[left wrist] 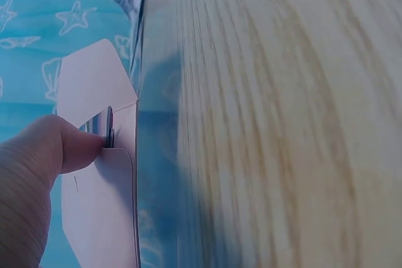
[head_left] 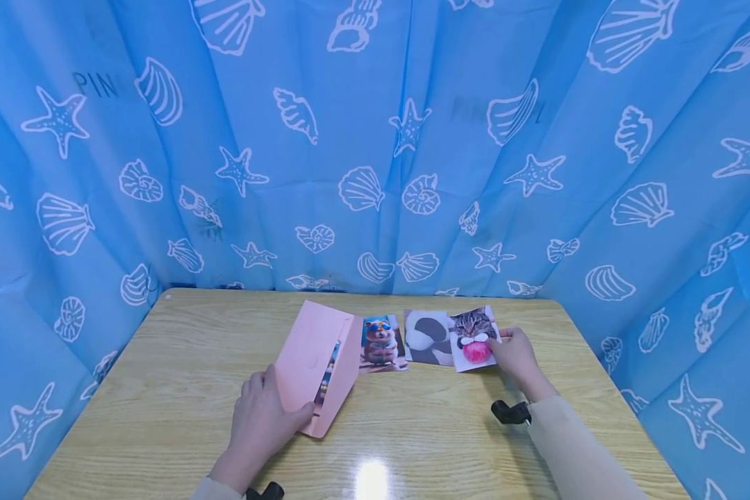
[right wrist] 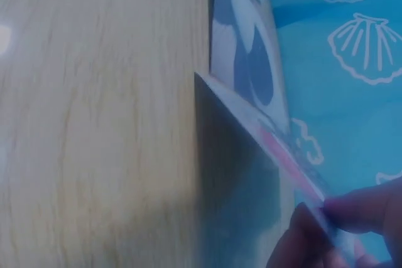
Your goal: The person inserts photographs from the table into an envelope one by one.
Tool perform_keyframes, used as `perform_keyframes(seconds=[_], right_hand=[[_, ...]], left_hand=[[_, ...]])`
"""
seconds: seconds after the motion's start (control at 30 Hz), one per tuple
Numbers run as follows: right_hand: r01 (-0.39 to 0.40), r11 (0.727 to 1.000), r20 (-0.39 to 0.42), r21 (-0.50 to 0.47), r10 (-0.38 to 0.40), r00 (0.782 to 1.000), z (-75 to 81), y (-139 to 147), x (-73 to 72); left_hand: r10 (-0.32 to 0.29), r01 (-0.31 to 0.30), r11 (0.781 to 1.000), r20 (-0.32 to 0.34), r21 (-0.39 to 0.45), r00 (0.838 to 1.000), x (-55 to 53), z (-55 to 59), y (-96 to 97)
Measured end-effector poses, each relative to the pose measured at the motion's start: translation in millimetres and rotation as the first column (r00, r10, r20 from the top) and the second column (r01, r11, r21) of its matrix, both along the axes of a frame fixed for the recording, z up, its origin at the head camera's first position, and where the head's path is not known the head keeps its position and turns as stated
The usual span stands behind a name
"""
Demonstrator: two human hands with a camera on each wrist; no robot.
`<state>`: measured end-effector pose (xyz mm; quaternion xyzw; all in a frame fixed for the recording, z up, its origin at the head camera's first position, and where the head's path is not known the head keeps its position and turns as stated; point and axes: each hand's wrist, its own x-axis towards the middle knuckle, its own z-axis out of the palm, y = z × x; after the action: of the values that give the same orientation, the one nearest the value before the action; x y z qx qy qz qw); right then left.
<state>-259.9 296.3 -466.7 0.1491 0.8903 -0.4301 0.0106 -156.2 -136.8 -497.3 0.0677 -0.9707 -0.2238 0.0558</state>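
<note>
My left hand (head_left: 264, 417) grips a pink envelope (head_left: 315, 347) by its lower part, the thumb over its opening. Cards with colourful pictures (head_left: 328, 375) show inside the gap of the envelope, and their edges appear beside the thumb (left wrist: 78, 149) in the left wrist view. My right hand (head_left: 517, 355) pinches a cat photo card (head_left: 473, 340) with a pink ball on it by its right edge. In the right wrist view that card (right wrist: 276, 149) is tilted, its near corner at the table and the held side raised.
Left of the cat card lie a grey-and-white picture card (head_left: 428, 339) and a hamster picture card (head_left: 381, 344), in a row right of the envelope. The wooden table (head_left: 425, 423) ends at a blue shell-patterned curtain (head_left: 375, 153).
</note>
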Motion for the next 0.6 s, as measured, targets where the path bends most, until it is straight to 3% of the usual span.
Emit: perform_keyframes(seconds=[0.27, 0.6], right_hand=[[0.024, 0.999, -0.024, -0.047, -0.025, 0.999, 9.9, -12, 3.2], [-0.036, 0.987, -0.096, -0.154, 0.021, 0.995, 22.3, -40, 7.8]], left_hand=[[-0.007, 0.007, 1.0, -0.011, -0.002, 1.0, -0.6, -1.1, -0.3], [-0.007, 0.007, 1.0, 0.004, 0.007, 1.0, 1.1, -2.5, 1.6]])
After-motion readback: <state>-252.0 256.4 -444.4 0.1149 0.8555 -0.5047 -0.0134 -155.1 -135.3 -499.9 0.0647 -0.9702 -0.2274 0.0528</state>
